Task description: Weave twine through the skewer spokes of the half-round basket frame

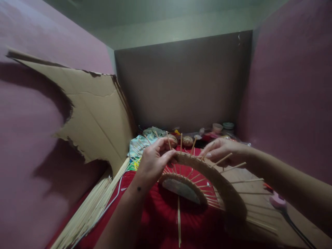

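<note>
A half-round wicker piece stands in front of me, with a woven outer band [216, 174], a smaller woven inner arch [199, 193] and thin stakes fanning out between and beyond them. My left hand [154, 159] is closed on the top of the outer band, its thumb on the near side and its fingers behind. Just right of there, my right hand [223, 150] has its fingertips pinched together at the band's edge, close to a stake [223, 160]. What lies between those fingertips is too small to make out. A pale flat panel [180, 188] fills the inner arch.
A bundle of long thin sticks [90, 207] lies at left beside torn cardboard [90, 110] leaning on the wall. Red cloth [155, 221] covers the work surface. Woven balls [187, 140], a cup [217, 128] and clutter sit at the back. A pink object [277, 200] with a black cord lies right.
</note>
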Tool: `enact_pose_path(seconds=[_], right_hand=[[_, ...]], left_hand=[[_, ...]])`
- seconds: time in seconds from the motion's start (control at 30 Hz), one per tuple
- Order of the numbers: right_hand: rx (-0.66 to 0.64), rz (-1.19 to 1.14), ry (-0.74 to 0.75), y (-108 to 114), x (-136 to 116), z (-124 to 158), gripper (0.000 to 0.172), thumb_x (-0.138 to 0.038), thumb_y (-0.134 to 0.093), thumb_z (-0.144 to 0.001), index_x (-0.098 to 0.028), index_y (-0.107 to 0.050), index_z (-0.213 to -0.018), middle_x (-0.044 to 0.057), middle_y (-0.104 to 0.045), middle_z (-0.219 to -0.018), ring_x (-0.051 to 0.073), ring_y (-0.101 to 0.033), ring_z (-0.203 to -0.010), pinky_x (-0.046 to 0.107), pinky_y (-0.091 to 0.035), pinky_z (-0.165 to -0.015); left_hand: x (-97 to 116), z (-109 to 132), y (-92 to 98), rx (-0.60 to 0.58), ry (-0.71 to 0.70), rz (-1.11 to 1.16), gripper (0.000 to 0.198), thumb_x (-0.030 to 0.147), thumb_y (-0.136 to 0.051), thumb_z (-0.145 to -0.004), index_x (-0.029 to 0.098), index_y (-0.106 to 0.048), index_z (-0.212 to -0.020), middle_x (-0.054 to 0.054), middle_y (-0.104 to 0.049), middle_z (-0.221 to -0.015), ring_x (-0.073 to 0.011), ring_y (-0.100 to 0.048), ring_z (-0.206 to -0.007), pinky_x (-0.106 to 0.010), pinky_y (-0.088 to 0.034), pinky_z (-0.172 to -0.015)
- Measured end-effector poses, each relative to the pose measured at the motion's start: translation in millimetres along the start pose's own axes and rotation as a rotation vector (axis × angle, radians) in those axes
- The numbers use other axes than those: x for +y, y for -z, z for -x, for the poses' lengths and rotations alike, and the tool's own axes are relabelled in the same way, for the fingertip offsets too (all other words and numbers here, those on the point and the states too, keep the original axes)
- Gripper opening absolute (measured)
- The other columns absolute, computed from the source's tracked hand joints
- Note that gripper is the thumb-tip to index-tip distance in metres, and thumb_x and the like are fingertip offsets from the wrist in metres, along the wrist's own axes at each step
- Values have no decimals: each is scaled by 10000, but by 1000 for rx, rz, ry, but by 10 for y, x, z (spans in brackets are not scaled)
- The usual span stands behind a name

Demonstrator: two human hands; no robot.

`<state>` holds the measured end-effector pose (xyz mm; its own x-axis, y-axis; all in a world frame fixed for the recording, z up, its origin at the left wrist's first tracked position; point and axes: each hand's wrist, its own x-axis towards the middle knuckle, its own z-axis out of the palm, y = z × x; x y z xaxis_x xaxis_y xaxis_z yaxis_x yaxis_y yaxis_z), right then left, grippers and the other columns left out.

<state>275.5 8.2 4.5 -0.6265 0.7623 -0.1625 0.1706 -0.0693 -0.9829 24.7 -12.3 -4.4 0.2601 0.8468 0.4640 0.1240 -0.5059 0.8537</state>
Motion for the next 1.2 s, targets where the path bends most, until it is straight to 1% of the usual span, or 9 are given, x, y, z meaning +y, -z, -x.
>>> enact_pose_path(seconds=[0.1,0.17,0.23,0.33,0.43,0.53,0.7,0.87,1.2], right_hand=[[28,36,-7,-53,-17,12,269,-315,-695,-672,-123,-699,-860,-81,-354,-409,17,-211,-337,186,-122,-341],[66,30,-3,-77,-12,17,256,-310,-704,-664,-121,-701,-837,-78,-360,-410,17,-219,-342,184,-124,-345],[98,18,11,-91,0,26,247,-309,-711,-659,-121,-702,-820,-71,-377,-420,18,-236,-358,180,-149,-356],[119,24,27,-104,11,45,255,-318,-712,-664,-131,-704,-838,-56,-427,-463,21,-271,-390,180,-183,-378],[126,47,35,-119,9,66,265,-325,-711,-667,-139,-701,-857,-45,-465,-500,27,-300,-408,186,-191,-387],[127,68,55,-132,14,81,252,-318,-709,-670,-145,-698,-852,-41,-482,-522,37,-337,-429,193,-222,-405],[147,119,85,-108,61,101,225,-325,-702,-671,-143,-696,-803,-39,-484,-539,40,-337,-441,199,-231,-409],[175,118,127,-36,55,156,192,-300,-708,-664,-135,-680,-759,-64,-422,-468,34,-305,-415,189,-200,-390],[324,127,341,21,-141,418,196,-308,-712,-665,-134,-623,-652,-40,-476,-479,43,-367,-436,193,-254,-412]], left_hand=[[30,44,-34,138,-95,-120,378,183,-574,-768,180,-464,-1129,-28,-601,-825,-109,-602,-547,-241,-519,-485],[55,111,-83,361,-266,-339,403,163,-582,-766,202,-470,-1150,-40,-579,-920,-102,-597,-595,-248,-527,-533],[80,190,-152,492,-496,-570,365,116,-581,-764,217,-516,-1109,-40,-570,-975,-114,-606,-712,-265,-536,-659],[112,260,-277,346,-677,-691,406,66,-546,-780,215,-489,-1154,-46,-599,-1041,-132,-611,-864,-264,-522,-781],[133,234,-388,206,-641,-679,474,77,-495,-817,183,-383,-1265,-74,-621,-1094,-135,-621,-909,-249,-523,-797],[136,164,-451,179,-561,-717,513,118,-479,-835,165,-324,-1322,-83,-651,-1051,-144,-640,-868,-250,-534,-748],[144,95,-461,100,-411,-714,458,130,-471,-832,147,-405,-1286,-59,-689,-910,-139,-645,-738,-254,-526,-671],[203,82,-456,118,-361,-693,459,113,-498,-800,174,-456,-1253,-11,-681,-798,-121,-629,-665,-238,-506,-632],[205,83,-466,122,-310,-630,434,129,-490,-805,197,-471,-1233,-8,-664,-778,-116,-614,-618,-231,-494,-576]])
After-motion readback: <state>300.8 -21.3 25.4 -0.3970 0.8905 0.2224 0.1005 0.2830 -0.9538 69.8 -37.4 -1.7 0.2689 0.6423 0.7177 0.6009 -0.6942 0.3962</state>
